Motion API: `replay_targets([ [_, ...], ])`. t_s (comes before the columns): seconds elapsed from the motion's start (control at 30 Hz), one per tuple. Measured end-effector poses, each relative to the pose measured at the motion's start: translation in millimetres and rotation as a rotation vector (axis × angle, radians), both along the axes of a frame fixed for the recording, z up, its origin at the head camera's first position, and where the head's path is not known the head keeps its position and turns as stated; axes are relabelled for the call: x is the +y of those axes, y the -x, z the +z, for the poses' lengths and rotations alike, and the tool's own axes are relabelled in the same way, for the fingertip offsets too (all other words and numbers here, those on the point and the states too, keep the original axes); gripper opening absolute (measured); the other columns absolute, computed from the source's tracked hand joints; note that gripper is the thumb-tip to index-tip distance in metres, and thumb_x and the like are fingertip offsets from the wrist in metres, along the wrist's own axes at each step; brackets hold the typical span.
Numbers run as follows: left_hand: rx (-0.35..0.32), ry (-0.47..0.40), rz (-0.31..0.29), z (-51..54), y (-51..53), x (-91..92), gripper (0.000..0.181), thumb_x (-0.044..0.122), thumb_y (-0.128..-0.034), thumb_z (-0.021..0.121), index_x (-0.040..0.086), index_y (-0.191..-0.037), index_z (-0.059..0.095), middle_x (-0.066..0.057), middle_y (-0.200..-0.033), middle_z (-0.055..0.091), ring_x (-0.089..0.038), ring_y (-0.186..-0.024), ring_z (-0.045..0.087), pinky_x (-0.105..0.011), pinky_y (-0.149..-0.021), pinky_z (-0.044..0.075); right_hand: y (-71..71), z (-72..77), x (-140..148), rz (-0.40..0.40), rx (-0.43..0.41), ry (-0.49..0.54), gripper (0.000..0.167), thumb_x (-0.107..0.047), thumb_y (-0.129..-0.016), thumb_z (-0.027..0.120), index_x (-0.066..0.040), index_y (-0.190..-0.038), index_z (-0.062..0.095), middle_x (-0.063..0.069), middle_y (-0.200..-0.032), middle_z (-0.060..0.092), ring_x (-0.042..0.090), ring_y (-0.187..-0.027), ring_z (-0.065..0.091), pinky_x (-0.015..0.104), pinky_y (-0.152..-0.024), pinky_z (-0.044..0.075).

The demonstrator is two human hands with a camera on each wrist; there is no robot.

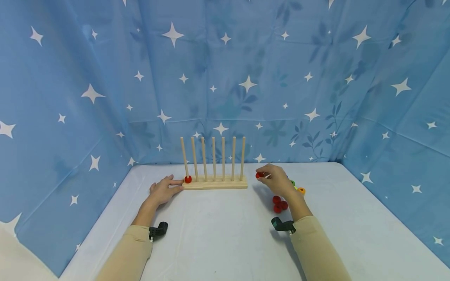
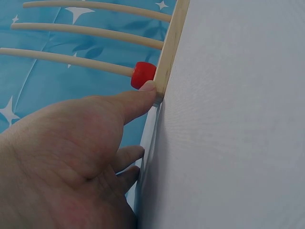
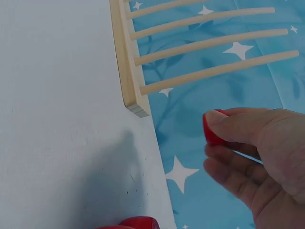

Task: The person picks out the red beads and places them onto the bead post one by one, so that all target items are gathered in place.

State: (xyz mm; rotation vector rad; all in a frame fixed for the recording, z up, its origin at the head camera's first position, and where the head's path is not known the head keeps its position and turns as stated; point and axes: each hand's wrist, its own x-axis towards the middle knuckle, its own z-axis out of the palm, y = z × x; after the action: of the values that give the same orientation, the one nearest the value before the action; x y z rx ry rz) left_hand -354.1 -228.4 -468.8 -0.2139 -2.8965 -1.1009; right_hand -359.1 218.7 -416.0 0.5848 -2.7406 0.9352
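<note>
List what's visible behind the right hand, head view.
Poking out past the right hand: a green bead and an orange bead, with a yellowish sliver between. Anything fully behind the hand is covered, so no bead count there.

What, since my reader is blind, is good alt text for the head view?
A right hand pinches a red bead near a seven-peg wooden rack; the left hand touches its other end, where another red bead sits on a peg.
</note>
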Motion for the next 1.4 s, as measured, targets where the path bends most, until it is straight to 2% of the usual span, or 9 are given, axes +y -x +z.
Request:
replay_targets([
  [0.2, -0.001, -0.002, -0.002, 0.3, 0.0, 1.1, 0.041, 0.033, -0.1025, 0.067, 0.015, -0.139, 0.069, -0.026, -0.166, 0.032, -0.050, -0.157, 0.019, -0.073, -0.121, -0.003, -1.3, 4.5, -7.2, -0.018, 0.103, 0.041, 0.032, -0.009, -0.097, 0.074, -0.003, -0.128, 0.072, 0.013, -0.119, 0.071, 0.029, -0.105, 0.070, 0.044, -0.088, 0.063],
  [0.43, -0.002, 0.001, 0.005, 0.0, -1.0, 0.0, 0.040, 0.032, -0.1031, 0.067, 0.015, -0.140, 0.069, -0.026, -0.167, 0.031, -0.050, -0.157, 0.019, -0.073, -0.121, -0.003, -3.8, 7.4, -16.9, -0.044, 0.185, 0.085, 0.032, -0.008, -0.097, 0.074, -0.006, -0.130, 0.072, 0.013, -0.119, 0.066, 0.031, -0.101, 0.071, 0.048, -0.089, 0.062],
  [0.6, 0.001, -0.001, 0.002, -0.1, -1.3, 0.4, 0.040, 0.032, -0.1030, 0.067, 0.015, -0.139, 0.069, -0.026, -0.167, 0.031, -0.050, -0.157, 0.019, -0.073, -0.121, -0.003, -3.6, 8.2, -21.4, -0.030, 0.244, 0.132, 0.032, -0.008, -0.097, 0.073, -0.007, -0.129, 0.073, 0.014, -0.119, 0.065, 0.032, -0.102, 0.071, 0.050, -0.089, 0.062],
  [0.83, -0.003, -0.004, -0.002, 0.5, -1.5, 0.5, 0.039, 0.031, -0.1033, 0.066, 0.015, -0.139, 0.069, -0.026, -0.167, 0.031, -0.050, -0.157, 0.018, -0.073, -0.121, -0.003, -4.1, 12.9, -33.7, 0.002, 0.358, 0.195, 0.031, -0.008, -0.096, 0.075, -0.002, -0.127, 0.073, 0.015, -0.117, 0.066, 0.028, -0.105, 0.071, 0.043, -0.088, 0.063],
  [1.0, -0.004, -0.006, -0.004, 1.4, -2.0, 0.2, 0.039, 0.030, -0.1033, 0.066, 0.014, -0.139, 0.069, -0.027, -0.167, 0.031, -0.050, -0.157, 0.018, -0.074, -0.121, -0.003, -4.0, 14.3, -43.7, 0.012, 0.430, 0.246, 0.029, -0.006, -0.095, 0.076, -0.002, -0.124, 0.073, 0.015, -0.117, 0.067, 0.028, -0.101, 0.071, 0.043, -0.086, 0.063],
  [1.17, 0.000, 0.000, -0.002, 1.0, -1.4, -0.3, 0.039, 0.031, -0.1032, 0.066, 0.015, -0.139, 0.069, -0.026, -0.166, 0.031, -0.050, -0.157, 0.018, -0.074, -0.121, -0.003, -2.8, 13.4, -52.4, 0.023, 0.457, 0.259, 0.028, -0.006, -0.095, 0.076, -0.002, -0.123, 0.074, 0.013, -0.115, 0.067, 0.026, -0.099, 0.071, 0.042, -0.085, 0.063],
  [1.4, -0.003, 0.009, 0.004, -0.1, 0.3, -0.6, 0.040, 0.032, -0.1036, 0.066, 0.016, -0.140, 0.069, -0.025, -0.167, 0.031, -0.049, -0.157, 0.019, -0.073, -0.121, -0.003, -3.1, 14.7, -61.2, 0.014, 0.452, 0.274, 0.030, -0.005, -0.093, 0.077, -0.001, -0.123, 0.075, 0.012, -0.113, 0.066, 0.027, -0.100, 0.070, 0.042, -0.088, 0.063],
])
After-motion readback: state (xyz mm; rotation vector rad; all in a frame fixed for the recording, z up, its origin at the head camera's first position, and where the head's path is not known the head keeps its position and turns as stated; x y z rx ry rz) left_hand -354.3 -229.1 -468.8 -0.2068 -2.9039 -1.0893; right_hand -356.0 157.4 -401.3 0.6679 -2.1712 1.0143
